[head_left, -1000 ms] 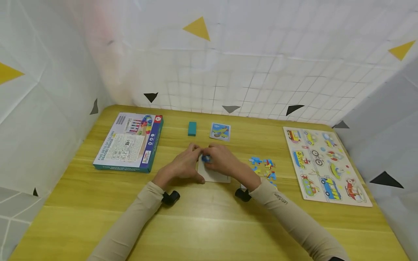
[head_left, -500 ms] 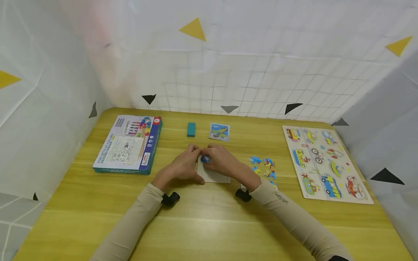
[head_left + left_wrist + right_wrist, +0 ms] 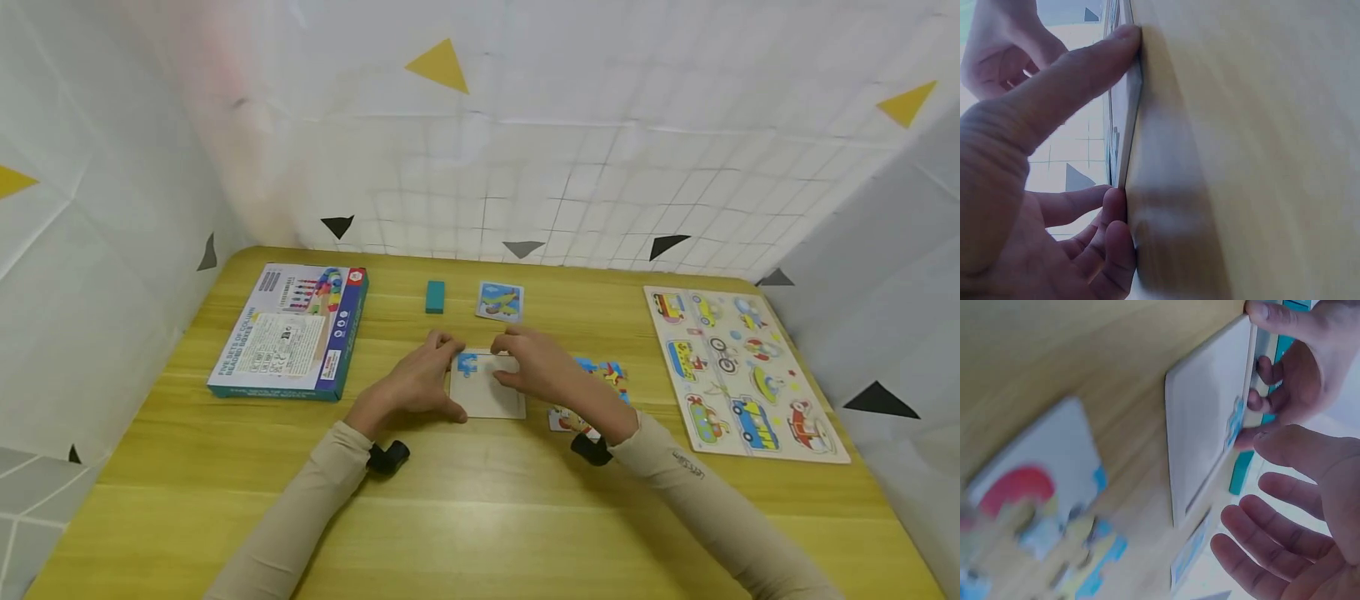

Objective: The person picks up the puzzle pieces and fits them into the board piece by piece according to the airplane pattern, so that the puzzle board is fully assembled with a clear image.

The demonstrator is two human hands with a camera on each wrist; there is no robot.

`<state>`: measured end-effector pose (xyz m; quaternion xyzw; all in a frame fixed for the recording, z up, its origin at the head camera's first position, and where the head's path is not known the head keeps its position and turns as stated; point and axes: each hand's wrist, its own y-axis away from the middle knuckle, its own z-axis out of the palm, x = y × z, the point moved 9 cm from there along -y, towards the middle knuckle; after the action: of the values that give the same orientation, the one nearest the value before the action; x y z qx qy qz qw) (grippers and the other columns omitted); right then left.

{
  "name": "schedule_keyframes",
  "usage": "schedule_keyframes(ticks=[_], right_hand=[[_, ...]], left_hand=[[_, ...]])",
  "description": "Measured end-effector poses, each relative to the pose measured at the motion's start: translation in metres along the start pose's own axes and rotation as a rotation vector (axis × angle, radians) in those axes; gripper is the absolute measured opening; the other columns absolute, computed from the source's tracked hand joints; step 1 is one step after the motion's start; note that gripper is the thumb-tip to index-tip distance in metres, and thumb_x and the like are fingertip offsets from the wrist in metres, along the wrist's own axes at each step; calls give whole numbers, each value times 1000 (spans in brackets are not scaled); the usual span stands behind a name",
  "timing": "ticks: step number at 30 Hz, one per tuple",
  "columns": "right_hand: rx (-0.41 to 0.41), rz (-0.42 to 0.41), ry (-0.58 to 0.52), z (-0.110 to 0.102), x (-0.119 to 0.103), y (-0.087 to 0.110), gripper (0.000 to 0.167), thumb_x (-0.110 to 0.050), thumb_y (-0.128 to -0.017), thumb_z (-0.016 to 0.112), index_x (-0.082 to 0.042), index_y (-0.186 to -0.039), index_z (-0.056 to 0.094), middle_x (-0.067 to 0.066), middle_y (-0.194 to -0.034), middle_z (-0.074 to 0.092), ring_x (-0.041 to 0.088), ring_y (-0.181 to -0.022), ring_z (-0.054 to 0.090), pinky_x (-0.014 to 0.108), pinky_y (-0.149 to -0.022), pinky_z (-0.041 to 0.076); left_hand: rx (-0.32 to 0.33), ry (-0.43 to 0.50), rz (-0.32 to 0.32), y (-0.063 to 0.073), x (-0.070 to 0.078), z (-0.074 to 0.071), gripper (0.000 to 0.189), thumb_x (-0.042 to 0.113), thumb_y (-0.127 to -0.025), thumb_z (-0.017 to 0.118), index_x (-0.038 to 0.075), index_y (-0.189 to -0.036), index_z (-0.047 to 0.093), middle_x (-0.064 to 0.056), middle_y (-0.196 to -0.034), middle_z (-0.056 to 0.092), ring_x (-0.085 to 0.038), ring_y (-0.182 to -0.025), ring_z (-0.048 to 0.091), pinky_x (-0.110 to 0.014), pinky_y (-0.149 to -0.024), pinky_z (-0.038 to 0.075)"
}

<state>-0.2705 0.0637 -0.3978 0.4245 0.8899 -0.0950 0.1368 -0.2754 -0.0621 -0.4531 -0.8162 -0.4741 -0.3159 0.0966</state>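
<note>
A pale, square puzzle tray (image 3: 487, 405) lies on the table in front of me. My left hand (image 3: 422, 381) holds it at its left side, thumb at the near corner and fingers at the far one, as the left wrist view also shows at the tray's edge (image 3: 1124, 137). One blue jigsaw piece (image 3: 467, 363) sits in the tray's far left corner. Over the tray's right part hovers my right hand (image 3: 551, 372), fingers loosely bent with nothing between them. Loose jigsaw pieces (image 3: 573, 419) lie right of the tray, partly hidden under my right wrist.
A small airplane picture card (image 3: 500, 302) and a teal block (image 3: 435, 297) lie beyond the tray. To the left is a flat boxed toy (image 3: 288, 333). A wooden vehicle puzzle board (image 3: 738, 375) lies at the right. White sheeting (image 3: 480, 158) stands behind the table.
My right hand has let go of the blue jigsaw piece in the tray's far left corner and moved back to the right. The left hand keeps its hold on the tray.
</note>
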Motion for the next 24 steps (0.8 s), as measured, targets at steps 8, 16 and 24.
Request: schedule_keyframes(ticks=[8,16,24], right_hand=[[84,28,-24,-26,17,21,40,-13,-85,81,2,-119,67,16,-108,64,32,-96,64,42,-79,53],[100,32,24,-36,37,36,35,-13,-84,81,1,-114,68,14,-104,63,33,-93,64,43,-78,53],[16,110,49,-36,62,51,36,-12,-85,80,2,-115,69,18,-109,64,35,-95,64,46,-79,53]], left_hand=[[7,8,1,1,1,-1,111,40,-62,96,7,-151,40,-9,-140,36,-20,-100,52,-36,-87,48],[8,3,3,1,1,-1,112,41,-62,96,7,-152,39,-9,-143,34,-22,-102,52,-39,-92,48],[3,0,18,2,3,-1,111,40,-63,95,6,-152,39,-10,-144,34,-24,-106,52,-41,-95,46]])
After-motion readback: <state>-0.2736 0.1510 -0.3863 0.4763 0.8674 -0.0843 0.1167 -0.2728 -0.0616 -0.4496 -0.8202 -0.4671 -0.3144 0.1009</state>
